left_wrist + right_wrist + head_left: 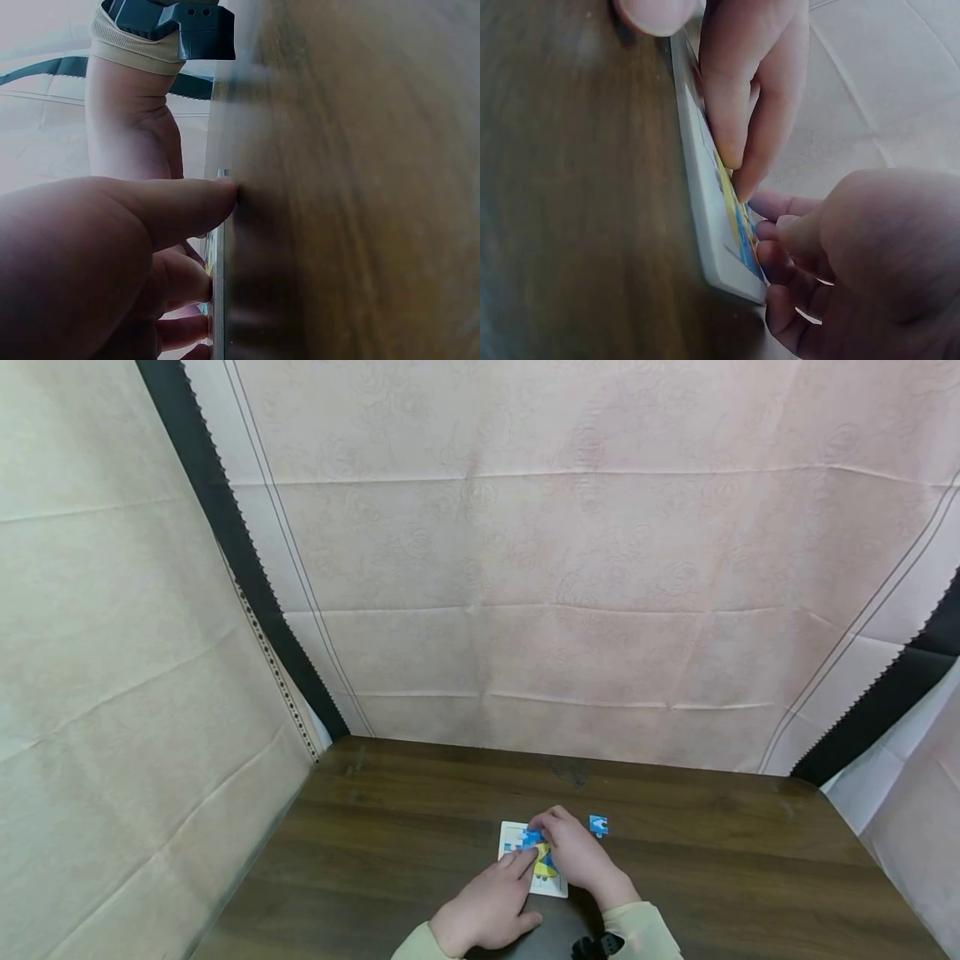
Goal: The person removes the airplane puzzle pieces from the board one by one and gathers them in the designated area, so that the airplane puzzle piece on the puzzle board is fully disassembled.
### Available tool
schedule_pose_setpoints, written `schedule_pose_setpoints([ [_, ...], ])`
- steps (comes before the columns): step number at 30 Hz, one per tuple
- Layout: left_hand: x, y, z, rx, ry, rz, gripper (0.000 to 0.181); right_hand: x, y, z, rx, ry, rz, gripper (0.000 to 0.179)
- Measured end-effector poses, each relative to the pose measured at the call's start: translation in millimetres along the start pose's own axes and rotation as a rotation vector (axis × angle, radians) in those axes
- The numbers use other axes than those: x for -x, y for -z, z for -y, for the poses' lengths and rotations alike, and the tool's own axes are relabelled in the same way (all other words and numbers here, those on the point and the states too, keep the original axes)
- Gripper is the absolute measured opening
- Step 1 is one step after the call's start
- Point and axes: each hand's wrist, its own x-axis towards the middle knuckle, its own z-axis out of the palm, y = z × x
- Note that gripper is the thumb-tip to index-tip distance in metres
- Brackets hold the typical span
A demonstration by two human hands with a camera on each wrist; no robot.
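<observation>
A small jigsaw puzzle in a white tray (553, 888) lies on the brown table, its pieces showing blue and yellow. My left hand (491, 902) rests fairly straight fingers on the puzzle's left side; its thumb (202, 202) is apart from them, close to the tabletop. At the upper right of the puzzle is my right hand (573, 852), with bent fingers (776, 259) right at the puzzle's surface and the thumb near the index finger. I cannot tell whether a piece is pinched there. Both hands cover part of the picture.
A loose blue-and-white puzzle piece (598, 825) lies on the table (420, 810) just beyond the right hand. Pale cloth (570, 610) hangs behind the table and at both sides. A black device (596, 946) sits at the right wrist.
</observation>
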Motion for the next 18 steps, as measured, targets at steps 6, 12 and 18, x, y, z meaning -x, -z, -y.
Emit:
schedule_pose_setpoints([
  [6, 1.3, 0.6, -0.9, -0.004, 0.003, -0.006, 0.069, -0.3, -1.0, -0.1, -0.018, 0.004, -0.010, 0.020],
  [12, 1.5, -0.5, -0.9, -0.020, 0.001, -0.015, 0.070, -0.3, -0.9, -1.0, -0.042, -0.005, -0.014, 0.020],
  [18, 0.0, -1.8, 0.2, -0.012, 0.005, -0.002, 0.071, -1.0, -2.4, -3.8, -0.043, 0.005, -0.021, 0.025],
])
